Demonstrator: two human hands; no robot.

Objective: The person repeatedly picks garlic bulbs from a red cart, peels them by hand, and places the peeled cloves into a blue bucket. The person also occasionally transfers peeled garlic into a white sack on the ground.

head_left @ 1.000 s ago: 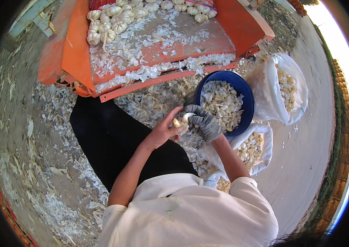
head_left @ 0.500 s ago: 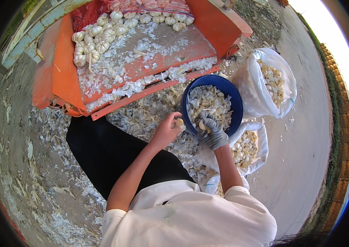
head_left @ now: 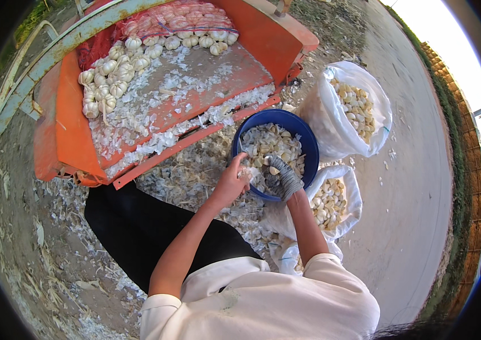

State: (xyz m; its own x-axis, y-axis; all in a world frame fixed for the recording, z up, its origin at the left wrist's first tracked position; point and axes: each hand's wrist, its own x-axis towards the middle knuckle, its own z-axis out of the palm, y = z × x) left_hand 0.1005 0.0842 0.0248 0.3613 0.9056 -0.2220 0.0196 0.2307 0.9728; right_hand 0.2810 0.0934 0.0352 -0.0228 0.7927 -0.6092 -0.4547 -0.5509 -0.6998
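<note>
My left hand (head_left: 230, 182) is bare and rests at the near rim of a blue bowl (head_left: 302, 136), one finger raised; its palm is hidden from me. My right hand (head_left: 282, 177), in a grey knit glove, is inside the bowl with its fingertips closed on a pale garlic clove (head_left: 274, 170). The bowl holds a heap of cloves and papery skins (head_left: 271, 147). Both forearms reach forward from my white shirt over my dark trousers.
An orange metal trough (head_left: 53, 141) ahead holds whole garlic bulbs (head_left: 107, 85), a red net sack (head_left: 178, 22) and loose skins. Two white bags of peeled cloves, one (head_left: 356, 107) beside the bowl and one (head_left: 331, 198) nearer me, stand at the right. Skins litter the ground.
Both hands moved apart from in front of the bowl to the bowl itself; the gloved right hand went into it and the left came to its rim. The view tilted.
</note>
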